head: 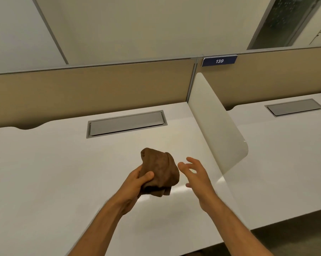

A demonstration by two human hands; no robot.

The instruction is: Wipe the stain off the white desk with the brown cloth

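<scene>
A bunched brown cloth [160, 169] hangs above the middle of the white desk [54, 163]. My left hand [137, 182] grips its lower left part, thumb over the fabric. Just right of the cloth, my right hand [194, 172] is held with fingers spread and relaxed, holding nothing and not touching the cloth. No stain shows plainly on the desk surface.
A grey cable flap [126, 123] is set into the desk at the back. A white curved divider [215, 126] stands at the right, with a second desk [285, 145] beyond it. Beige partition panels [82, 93] run along the back, carrying a blue "139" tag [219, 61].
</scene>
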